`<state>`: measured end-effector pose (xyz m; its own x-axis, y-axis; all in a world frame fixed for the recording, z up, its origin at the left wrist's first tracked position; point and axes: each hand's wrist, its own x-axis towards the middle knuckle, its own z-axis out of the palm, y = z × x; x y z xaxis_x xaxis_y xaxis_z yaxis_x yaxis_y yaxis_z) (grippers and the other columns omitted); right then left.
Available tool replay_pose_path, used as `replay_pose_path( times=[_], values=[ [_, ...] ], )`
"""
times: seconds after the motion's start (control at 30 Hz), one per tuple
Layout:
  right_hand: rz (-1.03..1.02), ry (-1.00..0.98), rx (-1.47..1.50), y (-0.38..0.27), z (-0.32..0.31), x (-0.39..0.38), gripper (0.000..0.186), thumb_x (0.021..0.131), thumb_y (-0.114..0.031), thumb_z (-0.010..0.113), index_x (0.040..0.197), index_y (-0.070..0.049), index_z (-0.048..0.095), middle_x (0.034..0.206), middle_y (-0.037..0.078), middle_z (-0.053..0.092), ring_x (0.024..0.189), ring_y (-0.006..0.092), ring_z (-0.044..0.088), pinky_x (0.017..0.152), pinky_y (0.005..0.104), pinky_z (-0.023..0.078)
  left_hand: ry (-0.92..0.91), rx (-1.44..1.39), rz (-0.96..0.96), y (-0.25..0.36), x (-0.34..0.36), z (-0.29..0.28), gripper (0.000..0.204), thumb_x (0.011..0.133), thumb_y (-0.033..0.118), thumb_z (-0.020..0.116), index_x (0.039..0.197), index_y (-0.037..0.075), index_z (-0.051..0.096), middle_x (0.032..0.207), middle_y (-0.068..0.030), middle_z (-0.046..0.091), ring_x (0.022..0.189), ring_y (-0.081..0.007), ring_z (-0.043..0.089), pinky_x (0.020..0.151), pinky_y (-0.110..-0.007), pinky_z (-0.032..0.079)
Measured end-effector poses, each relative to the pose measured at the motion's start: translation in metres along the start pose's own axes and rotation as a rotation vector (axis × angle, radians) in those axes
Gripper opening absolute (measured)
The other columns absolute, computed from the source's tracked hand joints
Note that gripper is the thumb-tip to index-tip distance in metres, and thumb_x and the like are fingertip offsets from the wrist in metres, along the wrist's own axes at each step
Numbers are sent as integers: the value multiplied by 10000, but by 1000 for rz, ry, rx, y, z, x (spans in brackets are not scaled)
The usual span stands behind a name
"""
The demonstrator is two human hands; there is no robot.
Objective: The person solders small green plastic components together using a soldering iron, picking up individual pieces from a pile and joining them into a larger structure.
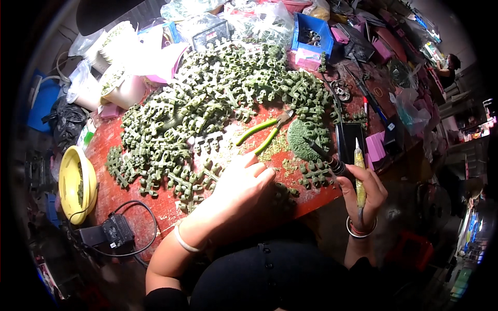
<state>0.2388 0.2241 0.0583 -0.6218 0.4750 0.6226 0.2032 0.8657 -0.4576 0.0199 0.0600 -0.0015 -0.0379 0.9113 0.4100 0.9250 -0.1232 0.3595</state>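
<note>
Pointing up in right hand [369, 187] — yellow tool [359, 173], pliers [281, 121] near left hand [244, 179]

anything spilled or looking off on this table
Yes, loose pale green crumbs lie scattered around the green-handled pliers on the red tabletop. They look odd as stray debris beside the formed green pieces heaped there. Nothing else looks clearly spilled; small damage can't be judged.

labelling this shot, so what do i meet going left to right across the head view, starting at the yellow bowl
Yellow bowl → white bracelet → left hand → round green piece → right hand with yellow pen-like tool → clear plastic bag → person in the background
</note>
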Motion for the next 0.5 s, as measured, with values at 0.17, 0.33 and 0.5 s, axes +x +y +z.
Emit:
replay_pose_path(
  times=[0.17,0.33,0.5],
  values=[
    [12,-7,7,0,0,0,321,744,-44,872,1028,-3,729,778,92,649,631,195,604,563,285,472,-6,-62,-19,0,-3,-1,101,775,71,644,805,83,549,740,-63,523,804,-276,539,720,-397,462],
    [11,-5,17,1,1,0,318,746,-50,872,1027,-3,730,779,92,649,633,192,605,564,283,473,-6,-107,-67,3,-2,-7,82,820,74,638,817,75,555,745,-75,531,794,-284,535,733,-402,458],
    [-9,-17,23,1,0,-1,322,756,-79,872,1034,-9,726,768,88,638,620,197,607,549,290,469,268,-90,-251,-2,-11,-37,222,753,-65,729,920,62,657,876,-89,665,763,-268,624,714,-356,507]
  ],
)
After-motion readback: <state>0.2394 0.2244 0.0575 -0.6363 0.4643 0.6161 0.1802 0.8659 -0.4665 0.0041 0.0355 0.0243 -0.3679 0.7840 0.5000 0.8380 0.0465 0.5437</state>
